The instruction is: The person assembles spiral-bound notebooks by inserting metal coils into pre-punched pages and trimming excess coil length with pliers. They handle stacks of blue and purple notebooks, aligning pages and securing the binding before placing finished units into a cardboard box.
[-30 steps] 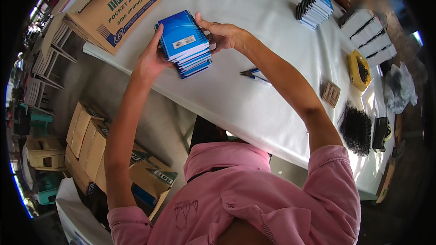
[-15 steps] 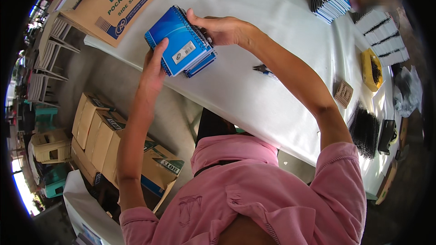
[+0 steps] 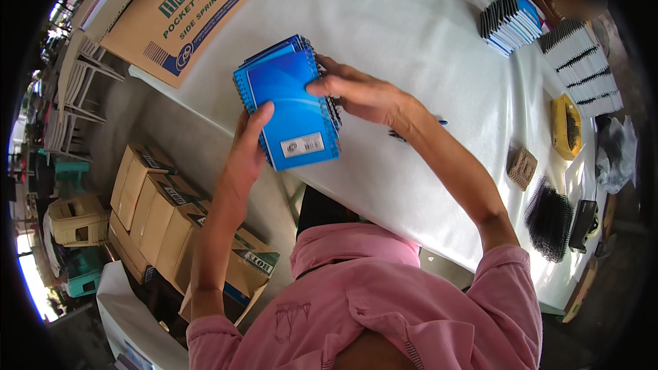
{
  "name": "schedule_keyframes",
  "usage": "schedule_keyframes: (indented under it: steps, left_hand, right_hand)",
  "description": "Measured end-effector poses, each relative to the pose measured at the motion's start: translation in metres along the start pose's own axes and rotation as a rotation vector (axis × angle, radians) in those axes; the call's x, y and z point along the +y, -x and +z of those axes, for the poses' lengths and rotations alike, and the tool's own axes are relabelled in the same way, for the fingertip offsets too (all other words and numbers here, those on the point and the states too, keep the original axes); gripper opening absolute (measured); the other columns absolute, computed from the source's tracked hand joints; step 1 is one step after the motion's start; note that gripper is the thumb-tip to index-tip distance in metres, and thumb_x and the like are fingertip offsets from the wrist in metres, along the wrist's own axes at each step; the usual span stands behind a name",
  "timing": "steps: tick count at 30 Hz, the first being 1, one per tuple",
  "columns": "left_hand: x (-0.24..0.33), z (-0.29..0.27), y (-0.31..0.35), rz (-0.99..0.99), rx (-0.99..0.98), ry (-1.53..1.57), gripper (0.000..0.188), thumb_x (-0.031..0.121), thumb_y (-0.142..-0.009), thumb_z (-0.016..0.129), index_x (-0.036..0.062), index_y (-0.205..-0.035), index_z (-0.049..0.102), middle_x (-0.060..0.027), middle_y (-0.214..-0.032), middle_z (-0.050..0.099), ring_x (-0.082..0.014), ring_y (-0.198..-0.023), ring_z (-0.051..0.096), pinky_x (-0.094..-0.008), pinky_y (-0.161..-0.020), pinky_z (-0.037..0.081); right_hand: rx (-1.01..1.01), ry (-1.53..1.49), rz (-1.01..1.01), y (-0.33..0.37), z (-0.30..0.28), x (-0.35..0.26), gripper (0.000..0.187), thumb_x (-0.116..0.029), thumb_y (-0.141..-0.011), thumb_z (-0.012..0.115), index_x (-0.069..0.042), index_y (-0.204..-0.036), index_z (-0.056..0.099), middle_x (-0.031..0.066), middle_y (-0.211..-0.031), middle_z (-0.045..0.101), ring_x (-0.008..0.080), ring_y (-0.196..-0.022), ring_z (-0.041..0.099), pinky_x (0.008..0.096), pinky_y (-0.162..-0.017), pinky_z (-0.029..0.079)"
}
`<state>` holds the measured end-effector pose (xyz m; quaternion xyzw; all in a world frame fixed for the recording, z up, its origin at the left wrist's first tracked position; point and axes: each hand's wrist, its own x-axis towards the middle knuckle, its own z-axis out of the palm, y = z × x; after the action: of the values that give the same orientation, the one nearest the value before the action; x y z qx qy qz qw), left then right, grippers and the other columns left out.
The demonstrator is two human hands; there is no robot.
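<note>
While the left hand [image 3: 248,147] still clasps the left side of the blue notebook stack [image 3: 284,109], the right hand [image 3: 363,98] has its thumb lower, on the cover; both hands' fingers [image 3: 337,70] grasp the stack, now turned straighter, near the counter's [image 3: 384,192] edge.

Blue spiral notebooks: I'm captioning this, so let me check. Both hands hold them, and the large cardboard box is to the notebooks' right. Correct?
Not quite: in the head view, the large cardboard box is to the left of the blue spiral notebooks. The left hand and right hand do both hold them.
</note>
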<state>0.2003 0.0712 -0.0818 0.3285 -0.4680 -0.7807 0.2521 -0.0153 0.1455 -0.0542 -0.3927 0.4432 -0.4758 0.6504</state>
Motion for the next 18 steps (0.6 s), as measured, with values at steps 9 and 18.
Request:
schedule_keyframes:
  steps: [9,18]
  left_hand:
    - [-0.034,0.015,-0.015,0.723,-0.321,-0.644,0.131,0.015,-0.060,0.083,0.0060,-0.153,-0.009,-0.0129,-0.152,0.021,-0.0271,-0.139,0.029,-0.0408,-0.114,0.027]
    - [-0.048,-0.008,-0.040,0.525,-0.445,-0.199,0.143,0.054,-0.060,0.087,0.0053,-0.154,-0.009,-0.0157,-0.162,0.001,-0.0263,-0.150,0.002,-0.0446,-0.119,0.009]
  right_hand:
    - [0.077,0.713,-0.367,0.061,-0.022,0.027,0.152,-0.012,-0.047,0.090,-0.015,-0.153,-0.018,0.0157,-0.161,-0.007,0.0311,-0.150,0.000,0.0419,-0.121,0.009]
    - [0.222,0.709,-0.405,0.063,-0.021,0.053,0.148,-0.015,-0.043,0.089,-0.008,-0.153,-0.009,0.0186,-0.154,0.012,0.0357,-0.145,0.018,0.0445,-0.119,0.020]
